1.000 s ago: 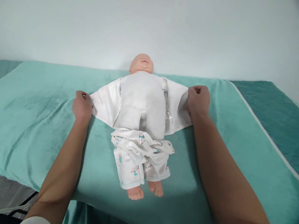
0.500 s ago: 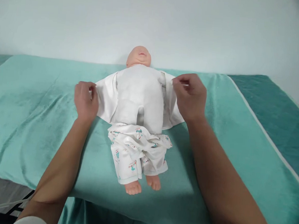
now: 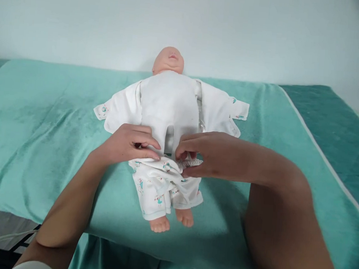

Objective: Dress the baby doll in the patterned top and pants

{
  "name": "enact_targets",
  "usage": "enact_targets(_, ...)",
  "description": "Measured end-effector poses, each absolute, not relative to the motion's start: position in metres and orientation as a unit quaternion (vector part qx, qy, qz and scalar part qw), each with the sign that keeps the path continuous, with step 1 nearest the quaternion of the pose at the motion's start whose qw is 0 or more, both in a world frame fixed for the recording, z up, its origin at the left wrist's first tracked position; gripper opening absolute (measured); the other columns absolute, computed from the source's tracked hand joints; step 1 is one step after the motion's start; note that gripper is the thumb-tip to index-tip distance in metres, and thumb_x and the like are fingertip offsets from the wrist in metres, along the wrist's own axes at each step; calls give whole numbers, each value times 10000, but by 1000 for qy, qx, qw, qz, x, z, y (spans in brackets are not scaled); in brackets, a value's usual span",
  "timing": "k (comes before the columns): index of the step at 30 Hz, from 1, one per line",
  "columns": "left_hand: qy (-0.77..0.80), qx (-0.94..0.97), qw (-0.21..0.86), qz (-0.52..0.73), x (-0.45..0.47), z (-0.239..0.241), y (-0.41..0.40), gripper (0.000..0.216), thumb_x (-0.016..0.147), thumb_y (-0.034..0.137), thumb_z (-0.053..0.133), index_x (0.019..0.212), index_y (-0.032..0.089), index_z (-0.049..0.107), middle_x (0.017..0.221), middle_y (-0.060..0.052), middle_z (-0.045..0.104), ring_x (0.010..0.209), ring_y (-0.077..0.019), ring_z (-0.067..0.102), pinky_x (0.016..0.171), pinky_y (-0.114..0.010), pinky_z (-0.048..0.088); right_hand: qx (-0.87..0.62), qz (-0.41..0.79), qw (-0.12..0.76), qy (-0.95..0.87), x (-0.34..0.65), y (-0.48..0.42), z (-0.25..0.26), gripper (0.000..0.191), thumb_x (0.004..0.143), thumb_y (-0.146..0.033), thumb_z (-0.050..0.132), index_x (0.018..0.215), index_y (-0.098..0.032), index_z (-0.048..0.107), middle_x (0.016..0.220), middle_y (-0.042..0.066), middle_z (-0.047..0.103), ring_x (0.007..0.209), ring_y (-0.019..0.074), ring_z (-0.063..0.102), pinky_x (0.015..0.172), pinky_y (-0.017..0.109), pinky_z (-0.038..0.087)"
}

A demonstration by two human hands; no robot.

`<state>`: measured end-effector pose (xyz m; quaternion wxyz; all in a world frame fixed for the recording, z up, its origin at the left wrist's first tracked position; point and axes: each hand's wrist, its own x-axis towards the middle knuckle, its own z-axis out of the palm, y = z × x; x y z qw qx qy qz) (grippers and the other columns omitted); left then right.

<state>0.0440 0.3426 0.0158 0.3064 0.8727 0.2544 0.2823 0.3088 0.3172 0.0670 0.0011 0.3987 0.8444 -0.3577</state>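
A baby doll (image 3: 169,61) lies on its back, its white cloth body (image 3: 168,98) bare in front. Its white jacket (image 3: 216,102) is spread out to both sides, with the sleeves stretched outward. Printed white trousers (image 3: 159,191) are bunched around the doll's legs, and the feet stick out below. At the left part of the waistband, my left hand (image 3: 132,145) rests with thumb and fingers apart. My right hand (image 3: 196,152) has its fingers and thumb closed on the gathered waistband at the right, hiding part of it.
A light green cloth (image 3: 42,140) covers the table, with a darker green strip (image 3: 338,122) beyond a white edge line at right. A pale wall (image 3: 188,23) stands right behind the doll's head. A pale cable (image 3: 3,238) runs at the lower left.
Both hands have let go of the jacket's sides and moved down and inward to the trousers' waistband. The jacket now lies spread, and its sleeve ends show.
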Motion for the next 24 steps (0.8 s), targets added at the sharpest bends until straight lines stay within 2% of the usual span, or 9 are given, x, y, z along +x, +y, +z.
enact_targets(4, 253, 874, 349, 223, 39, 22, 342, 256, 822, 422, 828, 941, 197, 816, 719, 7, 598, 613, -94, 542, 569, -229, 408, 382, -349, 3, 856, 304, 316, 64, 112, 835, -334, 685, 887, -240, 715, 918, 11, 694, 793, 171, 596, 693, 307, 365)
enact_targets(8, 267, 876, 366, 169, 38, 29, 340, 272, 825, 414, 818, 996, 203, 807, 763, 14, 567, 659, -96, 549, 607, -221, 420, 403, -324, -9, 856, 297, 319, 59, 137, 792, -300, 685, 759, -226, 575, 722, -32, 568, 645, 133, 457, 619, 304, 269)
enact_targets(11, 279, 872, 376, 144, 40, 32, 338, 176, 843, 346, 775, 934, 195, 776, 769, 21, 531, 662, -91, 516, 613, -222, 398, 428, -293, -101, 849, 288, 324, 51, 224, 738, -183, 624, 671, -214, 412, 638, -52, 440, 618, 120, 356, 614, 309, 218)
enact_targets(12, 284, 870, 376, 143, 41, 32, 338, 130, 848, 314, 751, 863, 185, 747, 758, 25, 507, 652, -86, 488, 606, -223, 381, 434, -290, -150, 840, 285, 326, 47, 245, 718, -149, 598, 664, -215, 368, 640, -53, 413, 624, 119, 337, 615, 310, 214)
enact_targets(14, 302, 862, 378, 149, 44, 32, 337, 168, 839, 254, 708, 717, 168, 631, 731, 35, 451, 633, -79, 418, 587, -228, 339, 438, -288, -251, 814, 280, 330, 40, 271, 692, -110, 556, 667, -220, 310, 665, -50, 389, 639, 118, 325, 617, 308, 218)
enact_targets(17, 348, 821, 411, 190, 46, 27, 337, 249, 811, 216, 690, 680, 181, 482, 712, 48, 404, 637, -83, 362, 571, -230, 299, 454, -242, -346, 784, 275, 333, 33, 262, 685, -95, 541, 691, -227, 315, 703, -43, 408, 653, 123, 348, 626, 301, 243)
enact_targets(20, 365, 754, 471, 276, 44, 16, 339, 306, 812, 279, 735, 708, 189, 462, 767, 31, 464, 665, -89, 400, 578, -231, 313, 499, -166, -362, 770, 274, 335, 29, 208, 716, -127, 578, 737, -234, 400, 775, -19, 506, 713, 153, 432, 675, 299, 310)
enact_targets(22, 363, 709, 506, 332, 41, 8, 343, 373, 800, 358, 785, 702, 185, 469, 799, 10, 513, 682, -96, 437, 582, -234, 331, 511, -133, -356, 771, 278, 337, 27, 171, 748, -157, 602, 776, -242, 457, 891, 22, 594, 851, 203, 517, 751, 320, 373)
enact_targets(24, 378, 666, 534, 359, 36, 2, 348, 426, 770, 422, 830, 707, 187, 479, 746, 18, 505, 646, -92, 427, 559, -229, 313, 512, -113, -354, 774, 283, 341, 25, 154, 763, -166, 619, 813, -250, 500, 1050, 61, 644, 1031, 264, 547, 852, 368, 413)
